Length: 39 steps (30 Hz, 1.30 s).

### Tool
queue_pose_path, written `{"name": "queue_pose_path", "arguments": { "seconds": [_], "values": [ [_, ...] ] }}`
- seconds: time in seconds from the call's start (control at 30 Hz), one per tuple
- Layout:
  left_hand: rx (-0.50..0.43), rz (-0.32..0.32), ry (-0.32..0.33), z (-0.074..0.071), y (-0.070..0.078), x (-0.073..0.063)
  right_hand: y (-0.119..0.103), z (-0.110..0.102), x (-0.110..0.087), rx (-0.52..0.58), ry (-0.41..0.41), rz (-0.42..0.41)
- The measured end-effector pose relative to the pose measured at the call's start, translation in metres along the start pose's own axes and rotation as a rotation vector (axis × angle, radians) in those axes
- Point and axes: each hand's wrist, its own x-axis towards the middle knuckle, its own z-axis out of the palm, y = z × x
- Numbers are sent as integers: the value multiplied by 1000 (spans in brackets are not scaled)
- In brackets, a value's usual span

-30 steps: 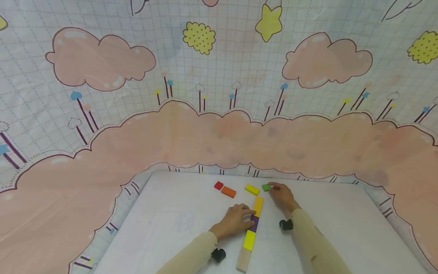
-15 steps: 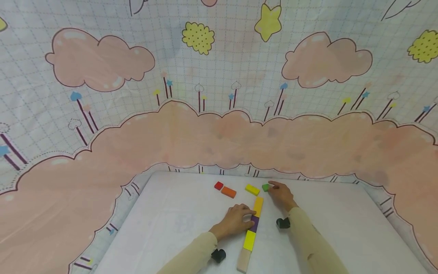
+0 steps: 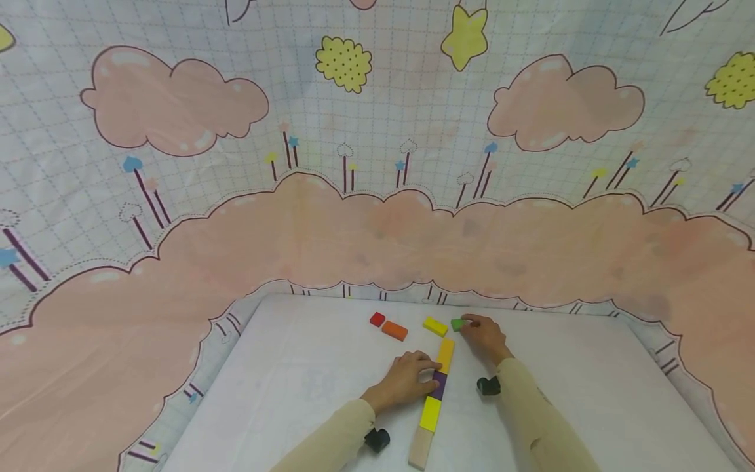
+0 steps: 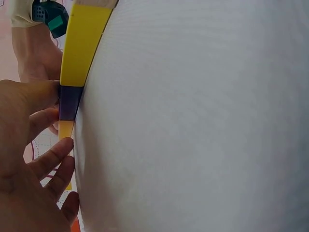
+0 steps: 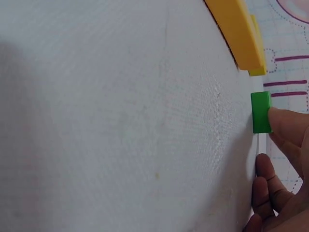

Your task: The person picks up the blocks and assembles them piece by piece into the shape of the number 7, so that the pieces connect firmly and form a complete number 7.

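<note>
A row of blocks runs away from the person: a plain wooden block [image 3: 420, 448], a yellow block [image 3: 430, 414], a purple block [image 3: 439, 385] and an orange-yellow block [image 3: 445, 354]. My left hand [image 3: 405, 380] rests against the row from the left, thumb at the purple block and index fingertip at the orange-yellow one; its other fingers spread loosely in the left wrist view. Past the row's far end, my right hand [image 3: 486, 335] pinches a small green block [image 5: 261, 112] between thumb and index finger, close over the table. Its remaining fingers hang near the surface.
A yellow block [image 3: 435, 327] lies left of the green one. Farther left are a flat orange block [image 3: 394, 330] and a small red block [image 3: 377, 319]. Behind the white table [image 3: 283, 380] hangs a patterned cloth [image 3: 377, 242].
My right wrist has shifted a little to the left, and the green block sits very slightly farther left. The left hand and the row have stayed put.
</note>
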Motion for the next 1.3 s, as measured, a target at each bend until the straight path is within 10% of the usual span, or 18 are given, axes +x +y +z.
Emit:
{"name": "queue_pose_path", "arguments": {
  "seconds": [1.3],
  "values": [
    [4,1,7,1,1,0,2,6,-8,-7,17,-39]
  ]
}}
